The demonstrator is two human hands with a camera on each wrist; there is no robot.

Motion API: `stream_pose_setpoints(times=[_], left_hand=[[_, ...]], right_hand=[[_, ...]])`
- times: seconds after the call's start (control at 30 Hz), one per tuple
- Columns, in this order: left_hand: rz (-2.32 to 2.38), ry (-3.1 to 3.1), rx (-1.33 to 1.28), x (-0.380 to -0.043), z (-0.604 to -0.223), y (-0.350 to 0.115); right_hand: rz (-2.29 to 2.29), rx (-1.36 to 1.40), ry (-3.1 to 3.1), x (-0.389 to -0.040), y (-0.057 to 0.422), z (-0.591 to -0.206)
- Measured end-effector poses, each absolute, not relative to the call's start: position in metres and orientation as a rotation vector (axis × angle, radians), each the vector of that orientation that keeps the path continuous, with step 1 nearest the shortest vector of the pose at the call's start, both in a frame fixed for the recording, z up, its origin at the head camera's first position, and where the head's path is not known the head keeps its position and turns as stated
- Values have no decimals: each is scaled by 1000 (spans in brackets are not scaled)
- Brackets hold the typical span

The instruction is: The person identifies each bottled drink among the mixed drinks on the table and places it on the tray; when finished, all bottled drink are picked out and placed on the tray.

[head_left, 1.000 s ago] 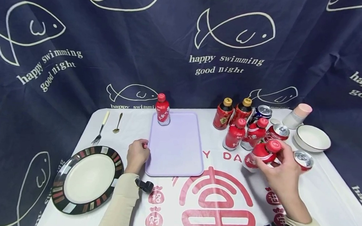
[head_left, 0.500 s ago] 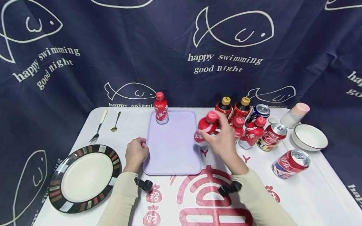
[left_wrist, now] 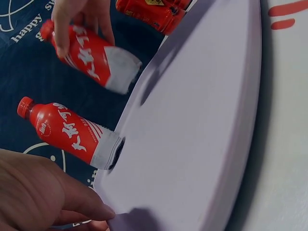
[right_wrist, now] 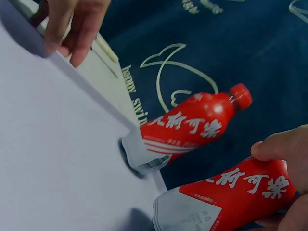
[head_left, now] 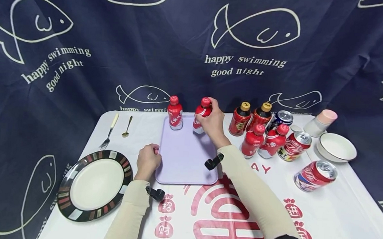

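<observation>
A lavender tray [head_left: 187, 157] lies in the middle of the table. My left hand [head_left: 148, 161] pinches its left edge, thumb on the rim and fingers curled below. Near the tray's back left corner a red cola bottle [head_left: 175, 115] stands upright. Over the back right part, my right hand [head_left: 213, 123] grips a second red cola bottle [left_wrist: 94, 60] round its upper body. In the left wrist view this bottle's base hangs a little above the tray, its shadow apart from it. The right wrist view shows the held bottle's lower label; its cap is out of frame there.
Right of the tray stand two red bottles [head_left: 252, 142], two dark bottles with gold caps [head_left: 239, 120] and several cans [head_left: 314, 175]. A pink-and-white cup [head_left: 321, 123] and a white bowl [head_left: 336, 147] are far right. Left lie a plate [head_left: 128, 172], a fork [head_left: 110, 132] and a small spoon [head_left: 128, 126].
My right hand has carried the red cola bottle from the group at the right, leftward to above the tray's back right part. The left hand stays on the tray's edge.
</observation>
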State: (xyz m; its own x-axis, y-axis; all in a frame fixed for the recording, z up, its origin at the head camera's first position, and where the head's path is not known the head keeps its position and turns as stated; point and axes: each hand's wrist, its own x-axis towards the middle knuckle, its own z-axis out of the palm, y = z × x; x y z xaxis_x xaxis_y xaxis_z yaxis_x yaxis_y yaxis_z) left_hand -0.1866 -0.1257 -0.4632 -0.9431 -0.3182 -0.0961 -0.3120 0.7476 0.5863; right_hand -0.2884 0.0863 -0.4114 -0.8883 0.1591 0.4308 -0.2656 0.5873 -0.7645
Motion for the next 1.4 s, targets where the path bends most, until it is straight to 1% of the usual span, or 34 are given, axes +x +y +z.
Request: stream_pose_setpoints(times=[0.2,0.33,0.67,0.83,0.93,1.07,1.3,1.4], left_hand=[[-963,-2915,532,-188,-464,-127],[-962,-2914,517,-188,-466,-127],[-950,-2912,507,-185,-467,-127],[-969,-2915,487,-187,-466,-127],[-977,-2924,503,-187,-466,-128],[-965,-2940,527,-186,-467,-129],[-964,-2945,506,-187,-467,-129],[-965,-2954,500,-187,-467,-127]], right_hand=[[1229,85,-2425,-314,78,-421],[1231,108,-2453,-323,76,-428],[1225,188,-2442,-328,76,-435],[1235,162,-2461,-328,78,-436],[1309,137,-2424,-323,81,-434],[1391,155,-2316,-307,88,-429],[1552,289,-2124,-267,111,-407],[1621,332,-2077,-241,123,-387]])
